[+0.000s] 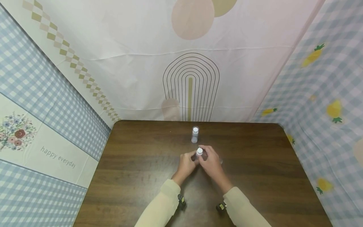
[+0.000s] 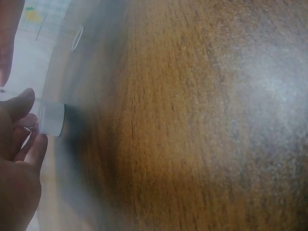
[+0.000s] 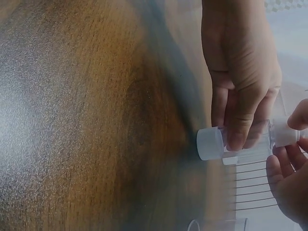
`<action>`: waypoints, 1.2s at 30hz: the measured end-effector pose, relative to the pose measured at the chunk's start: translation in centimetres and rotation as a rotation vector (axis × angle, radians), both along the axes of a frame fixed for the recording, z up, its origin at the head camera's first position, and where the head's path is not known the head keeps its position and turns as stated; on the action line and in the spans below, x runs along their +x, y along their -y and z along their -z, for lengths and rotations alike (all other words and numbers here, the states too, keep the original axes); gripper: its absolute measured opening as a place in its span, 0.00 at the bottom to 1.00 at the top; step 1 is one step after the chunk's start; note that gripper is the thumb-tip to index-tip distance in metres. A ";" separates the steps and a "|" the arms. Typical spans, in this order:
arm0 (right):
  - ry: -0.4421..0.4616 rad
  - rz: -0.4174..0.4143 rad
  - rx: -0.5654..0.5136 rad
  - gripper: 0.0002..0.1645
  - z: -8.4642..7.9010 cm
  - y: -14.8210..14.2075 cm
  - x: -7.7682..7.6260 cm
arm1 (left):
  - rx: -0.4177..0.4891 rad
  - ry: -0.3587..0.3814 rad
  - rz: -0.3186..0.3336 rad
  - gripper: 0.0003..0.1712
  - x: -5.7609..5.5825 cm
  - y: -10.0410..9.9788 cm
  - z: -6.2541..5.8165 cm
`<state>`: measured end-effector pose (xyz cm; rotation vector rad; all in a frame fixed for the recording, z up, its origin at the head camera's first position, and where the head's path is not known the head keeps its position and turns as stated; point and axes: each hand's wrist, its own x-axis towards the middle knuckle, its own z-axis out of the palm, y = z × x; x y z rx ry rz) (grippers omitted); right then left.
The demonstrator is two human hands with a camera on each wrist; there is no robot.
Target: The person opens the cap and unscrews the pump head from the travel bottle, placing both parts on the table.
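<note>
A small bottle (image 1: 199,152) with a clear body and white top stands upright between both hands. My left hand (image 1: 186,164) grips its body. In the right wrist view, the left hand's fingers (image 3: 236,139) wrap the clear part just above the white base (image 3: 210,143). My right hand (image 1: 211,161) pinches the white top (image 3: 285,134) between thumb and fingers. The left wrist view shows the same white base (image 2: 52,118) low beside the left hand. Fingers cover part of the bottle.
Behind the hands, a similar clear and white bottle (image 1: 195,135) stands on the brown wooden table (image 1: 136,170). A clear cylinder (image 3: 236,225), its rim a ring (image 2: 77,38) in the left wrist view, is right of the right hand. Patterned curtains (image 1: 136,82) surround the table's back and sides.
</note>
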<state>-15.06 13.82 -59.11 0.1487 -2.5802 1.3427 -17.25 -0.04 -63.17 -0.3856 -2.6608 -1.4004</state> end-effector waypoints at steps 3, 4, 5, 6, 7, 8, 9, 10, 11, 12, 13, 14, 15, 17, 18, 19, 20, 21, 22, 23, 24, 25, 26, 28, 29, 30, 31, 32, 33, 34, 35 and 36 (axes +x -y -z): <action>0.036 0.002 0.011 0.28 0.1 0.0 0.0 | 0.013 -0.002 0.002 0.23 0.0 0.0 0.1; 0.048 0.006 0.012 0.28 0.1 0.1 0.0 | 0.020 -0.002 0.003 0.23 0.0 0.0 0.1; 0.061 0.012 0.007 0.28 0.0 0.1 0.0 | 0.024 -0.005 0.003 0.22 0.0 0.0 0.1; 0.073 0.024 0.007 0.28 0.0 0.2 0.0 | 0.028 -0.008 0.004 0.22 0.0 0.0 0.2; 0.085 0.039 0.004 0.28 0.0 0.2 0.0 | 0.035 -0.004 0.005 0.22 0.0 0.0 0.2; 0.095 0.055 0.005 0.28 -0.1 0.3 0.0 | 0.039 -0.001 0.005 0.22 0.0 0.0 0.2; 0.104 0.072 0.008 0.28 -0.1 0.4 -0.1 | 0.039 -0.002 0.004 0.22 0.0 0.0 0.2; 0.110 0.087 0.010 0.28 -0.2 0.4 -0.1 | 0.041 0.000 0.005 0.21 0.0 0.0 0.2; 0.112 0.100 0.016 0.27 -0.2 0.5 -0.1 | 0.043 0.002 0.005 0.21 0.0 0.0 0.2; 0.113 0.110 0.021 0.26 -0.2 0.5 -0.1 | 0.048 0.007 0.005 0.21 0.1 0.0 0.2; 0.111 0.115 0.022 0.25 -0.3 0.6 -0.1 | 0.053 0.012 0.004 0.21 0.1 0.0 0.2; 0.107 0.119 0.028 0.25 -0.3 0.6 -0.1 | 0.053 0.010 0.002 0.21 0.1 0.0 0.2; 0.101 0.118 0.031 0.24 -0.3 0.6 -0.1 | 0.055 0.010 0.001 0.21 0.1 0.0 0.2; 0.086 0.112 0.031 0.22 -0.4 0.6 0.0 | 0.055 0.014 0.001 0.21 0.1 0.0 0.2; 0.080 0.109 0.032 0.22 -0.4 0.6 0.0 | 0.051 0.012 0.000 0.22 0.1 0.0 0.2; 0.074 0.106 0.035 0.21 -0.4 0.6 0.0 | 0.049 0.014 -0.001 0.22 0.1 0.0 0.2; 0.067 0.102 0.038 0.21 -0.3 0.5 0.0 | 0.047 0.018 -0.003 0.23 0.1 0.0 0.1; 0.061 0.098 0.037 0.20 -0.3 0.5 0.0 | 0.047 0.025 -0.003 0.24 0.1 0.0 0.1; 0.054 0.096 0.035 0.20 -0.3 0.5 0.0 | 0.046 0.033 -0.004 0.24 0.1 0.0 0.0; 0.048 0.093 0.036 0.20 -0.3 0.4 0.0 | 0.046 0.041 -0.005 0.25 0.2 0.0 0.0; 0.043 0.091 0.038 0.20 -0.2 0.4 0.1 | 0.046 0.046 -0.006 0.25 0.2 0.0 -0.1; 0.039 0.087 0.036 0.20 -0.2 0.4 0.1 | 0.046 0.053 -0.007 0.26 0.2 0.0 -0.1; 0.035 0.084 0.034 0.20 -0.2 0.3 0.1 | 0.044 0.055 -0.008 0.26 0.2 0.0 -0.2; 0.029 0.075 0.028 0.21 -0.3 0.3 0.1 | 0.039 0.048 -0.007 0.26 0.2 0.1 -0.2; 0.028 0.072 0.024 0.21 -0.3 0.3 0.1 | 0.036 0.042 -0.008 0.26 0.2 0.1 -0.2; 0.024 0.067 0.012 0.22 -0.4 0.3 0.1 | 0.033 0.036 -0.008 0.26 0.2 0.1 -0.2; 0.021 0.063 0.002 0.22 -0.4 0.3 0.1 | 0.033 0.029 -0.008 0.26 0.2 0.1 -0.2; 0.017 0.059 -0.007 0.22 -0.4 0.3 0.1 | 0.033 0.025 -0.008 0.26 0.2 0.1 -0.1; 0.015 0.056 -0.018 0.22 -0.5 0.3 0.1 | 0.034 0.022 -0.008 0.26 0.2 0.1 -0.1; 0.012 0.053 -0.028 0.22 -0.6 0.3 0.1 | 0.036 0.024 -0.009 0.25 0.1 0.1 -0.1; 0.011 0.052 -0.036 0.22 -0.7 0.3 0.1 | 0.038 0.025 -0.009 0.25 0.1 0.1 0.0; 0.009 0.048 -0.045 0.22 -0.7 0.3 0.0 | 0.039 0.026 -0.009 0.25 0.1 0.1 0.0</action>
